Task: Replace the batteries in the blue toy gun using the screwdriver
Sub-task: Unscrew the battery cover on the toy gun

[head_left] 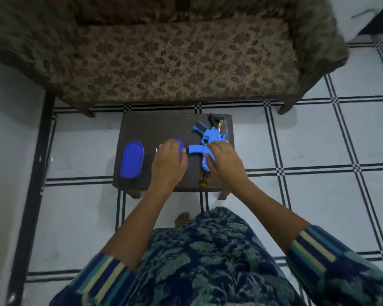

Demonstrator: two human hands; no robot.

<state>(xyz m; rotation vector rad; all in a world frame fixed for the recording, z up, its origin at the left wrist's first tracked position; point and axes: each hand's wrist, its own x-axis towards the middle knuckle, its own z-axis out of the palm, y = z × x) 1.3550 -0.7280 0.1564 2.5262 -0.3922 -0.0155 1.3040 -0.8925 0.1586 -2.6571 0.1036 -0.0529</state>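
Observation:
The blue toy gun [206,142] lies on the right half of a small dark table [142,129]. My right hand [223,161] rests over the gun's near part, fingers curled on it. My left hand [168,163] covers a blue oval container [180,146], of which only the far rim shows. A blue oval lid [132,159] lies at the table's left. An object with an orange-and-dark handle [204,181], likely the screwdriver, lies near the front edge under my right wrist. No batteries are visible.
A clear packet with a black and gold item [219,123] lies at the table's far right corner. A floral sofa [175,62] stands just behind the table. White tiled floor [318,140] surrounds it. My foot [181,218] shows below the table.

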